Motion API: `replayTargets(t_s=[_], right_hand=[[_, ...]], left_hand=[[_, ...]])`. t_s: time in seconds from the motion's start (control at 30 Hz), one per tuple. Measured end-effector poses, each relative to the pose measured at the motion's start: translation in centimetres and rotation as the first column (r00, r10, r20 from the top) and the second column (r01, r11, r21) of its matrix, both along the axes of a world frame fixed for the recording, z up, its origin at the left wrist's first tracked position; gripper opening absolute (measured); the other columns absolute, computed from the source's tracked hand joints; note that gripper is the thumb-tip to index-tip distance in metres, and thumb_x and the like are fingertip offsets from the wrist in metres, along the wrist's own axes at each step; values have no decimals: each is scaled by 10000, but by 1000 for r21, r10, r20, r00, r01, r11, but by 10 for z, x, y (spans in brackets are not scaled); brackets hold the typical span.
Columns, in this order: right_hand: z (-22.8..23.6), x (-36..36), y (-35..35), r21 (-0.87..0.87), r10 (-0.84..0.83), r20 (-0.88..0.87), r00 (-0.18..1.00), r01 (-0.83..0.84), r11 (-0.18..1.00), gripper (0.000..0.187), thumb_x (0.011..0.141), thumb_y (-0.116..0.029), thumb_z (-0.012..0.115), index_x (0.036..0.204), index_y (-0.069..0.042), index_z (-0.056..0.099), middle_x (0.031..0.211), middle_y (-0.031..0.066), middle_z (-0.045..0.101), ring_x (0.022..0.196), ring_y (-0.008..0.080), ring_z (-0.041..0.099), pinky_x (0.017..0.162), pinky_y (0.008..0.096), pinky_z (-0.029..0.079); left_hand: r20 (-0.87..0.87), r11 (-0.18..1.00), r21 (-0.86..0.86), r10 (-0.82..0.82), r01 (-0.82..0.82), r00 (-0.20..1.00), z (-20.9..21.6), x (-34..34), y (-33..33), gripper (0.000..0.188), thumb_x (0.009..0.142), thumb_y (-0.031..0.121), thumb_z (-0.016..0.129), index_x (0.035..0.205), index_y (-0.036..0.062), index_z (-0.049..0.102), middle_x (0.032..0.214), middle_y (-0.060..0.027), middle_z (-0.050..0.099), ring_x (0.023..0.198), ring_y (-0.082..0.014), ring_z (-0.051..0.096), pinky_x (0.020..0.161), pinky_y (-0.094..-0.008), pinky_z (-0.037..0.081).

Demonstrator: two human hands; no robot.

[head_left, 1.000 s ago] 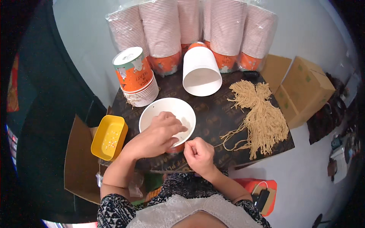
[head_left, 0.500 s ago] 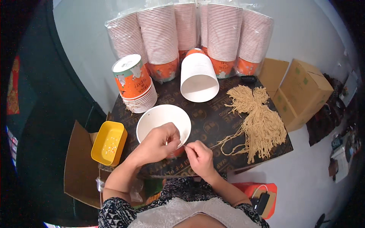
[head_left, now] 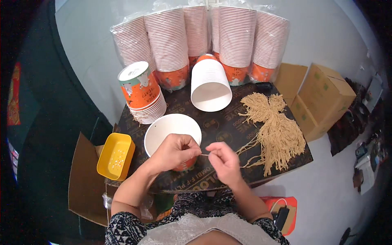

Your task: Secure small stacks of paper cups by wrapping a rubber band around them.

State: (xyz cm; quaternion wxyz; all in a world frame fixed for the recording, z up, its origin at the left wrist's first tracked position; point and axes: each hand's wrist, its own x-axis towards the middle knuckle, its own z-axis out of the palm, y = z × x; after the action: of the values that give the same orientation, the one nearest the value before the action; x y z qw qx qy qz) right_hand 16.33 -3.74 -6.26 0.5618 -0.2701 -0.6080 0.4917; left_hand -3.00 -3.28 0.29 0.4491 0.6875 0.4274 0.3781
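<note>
A white-lined paper bucket [head_left: 165,127] with an orange outside stands upright near the front of the table. At its near right rim, my left hand [head_left: 175,152] is closed, thumb and forefinger pinching a tan cord [head_left: 204,154]. A short stretch of that cord runs across to my right hand [head_left: 225,162], whose curled fingers close on it just right of the bucket. The exact fingertip grip there is partly hidden. On the right side of the table lies a bundle of tan cords [head_left: 281,141], with a few loose strands trailing toward my right hand.
Nested orange buckets [head_left: 141,92] stand upside down at the left; white buckets [head_left: 211,87] lie on their side behind. Tall wrapped bucket stacks [head_left: 165,41] line the wall. A yellow tub [head_left: 131,153] holds small white pieces. Cardboard boxes [head_left: 326,90] are at the right.
My right hand has moved right, away from my left hand, and a short stretch of cord now shows between them. My left hand stays by the bucket rim.
</note>
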Motion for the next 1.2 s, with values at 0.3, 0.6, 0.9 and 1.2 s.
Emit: replayTargets(t_s=[0.3,0.6,0.9,1.2], right_hand=[[54,24,19,359,186,204,961,-250,899,67,756,76,581,738,12,592,832,89,584,733,143,550,635,256,414],[40,17,32,608,-335,327,884,75,790,104,742,25,657,832,2,608,886,122,572,850,316,570,745,405,467],[36,10,25,551,-287,350,892,52,833,170,754,39,657,907,-9,599,983,144,573,943,332,575,812,415,470],[27,4,21,603,-395,299,869,148,784,168,792,29,646,901,-23,530,959,149,562,882,347,564,763,440,467]], left_hand=[[-8,985,-172,-18,17,1000,11,11,-5,80,902,40,665,861,-6,615,643,2,573,492,-57,502,407,-228,356],[-30,993,-117,15,-19,999,4,7,6,54,898,43,660,878,-4,642,747,6,624,653,-51,559,558,-229,458],[6,977,-214,-28,29,1000,11,8,9,70,873,57,682,887,-6,656,803,1,644,729,-53,573,640,-227,476],[30,972,-234,11,-4,999,10,14,16,72,863,-10,632,843,4,564,707,-26,598,587,-73,546,497,-218,412]])
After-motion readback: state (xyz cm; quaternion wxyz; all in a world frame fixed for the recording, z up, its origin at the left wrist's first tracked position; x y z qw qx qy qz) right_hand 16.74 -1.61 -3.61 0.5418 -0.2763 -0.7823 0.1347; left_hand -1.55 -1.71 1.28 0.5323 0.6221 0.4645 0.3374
